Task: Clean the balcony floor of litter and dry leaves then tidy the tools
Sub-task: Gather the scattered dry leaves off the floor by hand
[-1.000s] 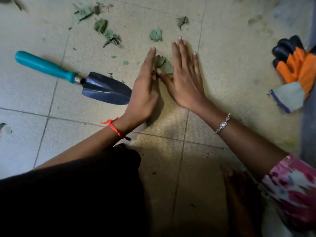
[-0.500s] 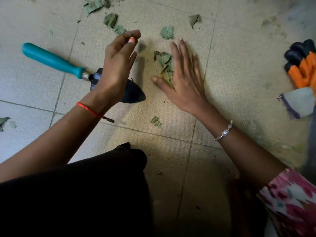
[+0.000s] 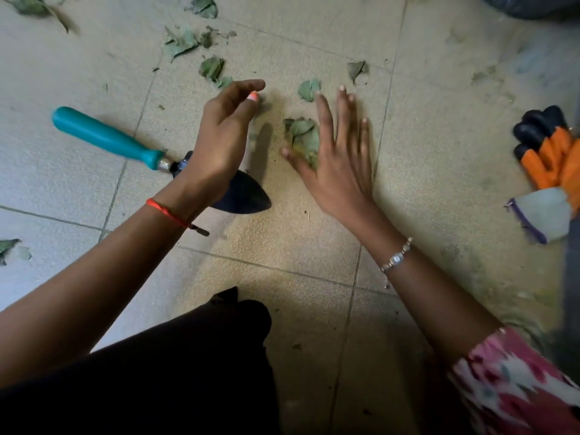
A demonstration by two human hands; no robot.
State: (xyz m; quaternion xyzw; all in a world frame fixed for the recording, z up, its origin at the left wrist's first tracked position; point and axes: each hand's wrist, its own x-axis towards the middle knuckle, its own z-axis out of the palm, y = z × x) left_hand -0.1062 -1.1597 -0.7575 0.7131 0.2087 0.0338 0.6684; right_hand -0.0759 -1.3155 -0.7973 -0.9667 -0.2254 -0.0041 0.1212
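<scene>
Gathering the dry leaves into one heap looks to be the step in hand. The right hand (image 3: 340, 164) lies flat on the floor (image 3: 439, 136) at centre frame, fingers straight and spread, with a small leaf pile (image 3: 303, 136) against its thumb and forefinger. The left hand (image 3: 222, 142) hangs above the floor just left of centre, fingers loosely curved, holding nothing that shows.

Next, I judge, the left hand should come down on the pile's open side so both hands can scoop it. Otherwise it could reach for the trowel (image 3: 106, 136), whose teal handle lies at middle left, its dark blade partly hidden under the left wrist.

More loose leaves (image 3: 182, 42) are scattered across the upper left, and a stray leaf (image 3: 309, 89) lies just beyond the right fingertips. Orange-and-black gloves (image 3: 546, 158) lie at the right edge, well apart. Nothing blocks the pile, though brittle leaves may crumble when squeezed.
</scene>
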